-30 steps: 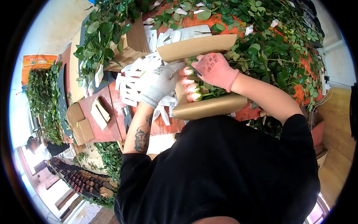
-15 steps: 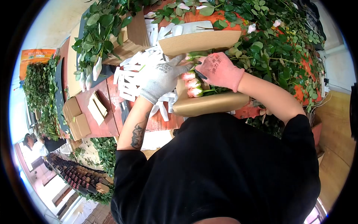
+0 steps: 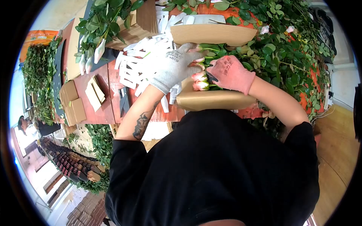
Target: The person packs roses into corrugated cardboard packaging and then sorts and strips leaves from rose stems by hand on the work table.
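Note:
Pink-and-white roses [image 3: 201, 81] lie side by side on brown wrapping cardboard [image 3: 215, 100], their heads to the left and leafy stems to the right. My left hand [image 3: 178, 64], in a grey-white glove, reaches over the upper heads, with its thumb and fingers closed around a rose. My right hand [image 3: 230, 74], in a pink glove with dark fingertips, is just right of the heads, over the stems. Its fingers curl underneath, and what they grip is hidden. Behind the flowers rises a corrugated cardboard flap [image 3: 213, 34].
White paper strips [image 3: 132, 69] are scattered left of the cardboard. Cut rose foliage [image 3: 279, 64] covers the right side. Netted buds [image 3: 99, 51] hang over a cardboard stack [image 3: 145, 19] at the back left. Folded cardboard pieces [image 3: 95, 93] lie on the red table [image 3: 107, 109].
My left hand has shifted right with its fingers over the upper rose heads. My right hand stays by the stems. The camera view has shifted slightly.

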`<state>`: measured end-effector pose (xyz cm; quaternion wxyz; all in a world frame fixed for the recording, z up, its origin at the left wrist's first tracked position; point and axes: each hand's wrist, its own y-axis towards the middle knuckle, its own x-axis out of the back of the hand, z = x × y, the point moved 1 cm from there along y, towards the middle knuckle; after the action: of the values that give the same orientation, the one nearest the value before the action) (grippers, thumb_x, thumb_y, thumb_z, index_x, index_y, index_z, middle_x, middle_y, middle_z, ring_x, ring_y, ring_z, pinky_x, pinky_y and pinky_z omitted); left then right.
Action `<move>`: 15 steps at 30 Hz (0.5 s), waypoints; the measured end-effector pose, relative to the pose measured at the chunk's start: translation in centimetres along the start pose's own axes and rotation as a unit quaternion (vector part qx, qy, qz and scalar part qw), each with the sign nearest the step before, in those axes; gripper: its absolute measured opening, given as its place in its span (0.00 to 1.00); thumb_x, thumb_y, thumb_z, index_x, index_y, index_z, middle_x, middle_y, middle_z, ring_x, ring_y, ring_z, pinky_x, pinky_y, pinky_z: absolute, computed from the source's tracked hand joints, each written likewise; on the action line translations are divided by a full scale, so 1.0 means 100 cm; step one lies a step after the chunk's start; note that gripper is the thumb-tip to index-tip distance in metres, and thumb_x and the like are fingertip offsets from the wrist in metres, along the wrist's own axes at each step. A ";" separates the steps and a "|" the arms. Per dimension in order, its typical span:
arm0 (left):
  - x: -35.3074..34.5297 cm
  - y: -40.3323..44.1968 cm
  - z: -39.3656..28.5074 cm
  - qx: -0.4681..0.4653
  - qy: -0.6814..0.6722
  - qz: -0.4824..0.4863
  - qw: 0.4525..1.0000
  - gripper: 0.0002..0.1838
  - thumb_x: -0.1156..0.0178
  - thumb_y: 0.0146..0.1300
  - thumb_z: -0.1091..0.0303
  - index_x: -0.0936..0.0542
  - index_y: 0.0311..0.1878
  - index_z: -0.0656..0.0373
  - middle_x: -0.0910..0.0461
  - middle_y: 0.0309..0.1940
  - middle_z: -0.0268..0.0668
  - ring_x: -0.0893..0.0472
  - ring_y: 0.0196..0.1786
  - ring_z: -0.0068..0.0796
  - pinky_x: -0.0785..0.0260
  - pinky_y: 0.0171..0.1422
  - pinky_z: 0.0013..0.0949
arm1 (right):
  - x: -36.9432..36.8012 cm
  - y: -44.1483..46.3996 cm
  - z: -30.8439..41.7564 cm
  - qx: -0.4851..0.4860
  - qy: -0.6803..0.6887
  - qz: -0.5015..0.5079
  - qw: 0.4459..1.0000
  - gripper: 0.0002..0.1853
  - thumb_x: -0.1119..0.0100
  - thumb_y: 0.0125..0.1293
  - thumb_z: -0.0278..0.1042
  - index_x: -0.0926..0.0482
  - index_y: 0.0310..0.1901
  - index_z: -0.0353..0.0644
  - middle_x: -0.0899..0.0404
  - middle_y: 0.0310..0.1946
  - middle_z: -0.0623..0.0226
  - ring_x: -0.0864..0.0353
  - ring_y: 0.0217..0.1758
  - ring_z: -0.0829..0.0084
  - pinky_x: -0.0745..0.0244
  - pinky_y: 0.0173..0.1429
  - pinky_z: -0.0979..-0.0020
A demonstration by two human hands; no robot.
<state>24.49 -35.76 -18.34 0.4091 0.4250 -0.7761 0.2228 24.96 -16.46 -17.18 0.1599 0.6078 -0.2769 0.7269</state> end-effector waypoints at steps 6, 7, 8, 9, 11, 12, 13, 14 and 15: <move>-0.002 0.002 0.000 0.011 0.015 0.011 1.000 0.26 0.35 0.55 0.60 0.25 0.60 0.40 0.31 0.58 0.46 0.22 0.52 0.43 0.27 0.52 0.38 | -0.012 0.000 -0.001 -0.009 0.023 -0.063 0.998 0.11 0.41 0.53 0.43 0.25 0.32 0.47 0.25 0.29 0.68 0.21 0.35 0.64 0.30 0.39 0.64; -0.004 0.002 0.003 0.009 0.021 0.010 1.000 0.27 0.35 0.54 0.59 0.25 0.60 0.41 0.32 0.59 0.46 0.22 0.52 0.44 0.27 0.52 0.39 | -0.012 0.000 -0.002 -0.010 0.036 -0.068 0.997 0.11 0.41 0.52 0.43 0.25 0.33 0.47 0.26 0.29 0.68 0.22 0.34 0.64 0.31 0.39 0.63; -0.004 0.002 0.004 0.008 0.027 0.008 1.000 0.28 0.34 0.53 0.59 0.25 0.60 0.41 0.33 0.60 0.47 0.22 0.52 0.44 0.27 0.53 0.40 | -0.011 -0.001 -0.001 -0.010 0.036 -0.068 0.997 0.11 0.41 0.52 0.43 0.25 0.33 0.47 0.26 0.29 0.68 0.22 0.34 0.64 0.31 0.39 0.63; -0.005 -0.001 0.002 0.009 0.026 0.007 1.000 0.28 0.34 0.53 0.59 0.25 0.60 0.41 0.33 0.60 0.47 0.22 0.52 0.44 0.27 0.53 0.40 | -0.009 -0.005 0.001 -0.009 0.023 -0.095 0.995 0.11 0.41 0.52 0.43 0.24 0.33 0.48 0.25 0.29 0.68 0.22 0.36 0.64 0.31 0.40 0.63; 0.002 -0.004 -0.007 0.020 0.047 0.024 0.998 0.33 0.33 0.50 0.57 0.28 0.62 0.44 0.35 0.62 0.48 0.23 0.53 0.47 0.28 0.55 0.41 | 0.000 -0.011 0.007 -0.003 0.009 -0.120 0.993 0.11 0.41 0.52 0.43 0.24 0.34 0.48 0.25 0.29 0.68 0.22 0.37 0.64 0.31 0.41 0.62; 0.005 -0.003 -0.010 0.024 0.046 0.021 0.998 0.33 0.33 0.50 0.57 0.28 0.62 0.44 0.35 0.62 0.48 0.23 0.53 0.47 0.28 0.55 0.41 | 0.008 -0.016 0.010 -0.003 0.045 -0.107 0.993 0.11 0.41 0.52 0.43 0.23 0.34 0.48 0.25 0.30 0.67 0.22 0.37 0.63 0.31 0.41 0.61; 0.008 -0.004 -0.013 0.022 0.051 0.031 0.998 0.35 0.33 0.49 0.56 0.29 0.63 0.44 0.36 0.63 0.48 0.23 0.54 0.48 0.29 0.55 0.42 | 0.017 -0.018 0.012 -0.001 0.082 -0.091 0.993 0.10 0.41 0.52 0.43 0.23 0.33 0.48 0.24 0.30 0.67 0.22 0.38 0.63 0.32 0.42 0.61; 0.008 -0.006 -0.015 0.021 0.057 0.041 0.997 0.37 0.32 0.48 0.55 0.31 0.65 0.45 0.37 0.64 0.49 0.24 0.54 0.49 0.29 0.56 0.42 | 0.027 -0.019 0.012 -0.003 0.093 -0.005 0.996 0.10 0.42 0.53 0.42 0.22 0.33 0.47 0.23 0.32 0.66 0.22 0.40 0.64 0.31 0.43 0.60; 0.007 -0.006 -0.013 0.026 0.056 0.039 0.997 0.37 0.32 0.48 0.55 0.31 0.65 0.45 0.37 0.64 0.49 0.24 0.54 0.49 0.29 0.56 0.42 | 0.021 -0.017 0.009 0.002 0.092 -0.003 0.996 0.10 0.42 0.53 0.42 0.22 0.33 0.47 0.23 0.32 0.66 0.22 0.40 0.64 0.31 0.43 0.60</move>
<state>25.33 -35.56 -17.03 0.4315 0.3924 -0.7617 0.2822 26.22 -15.88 -14.66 0.1858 0.5395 -0.2575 0.7798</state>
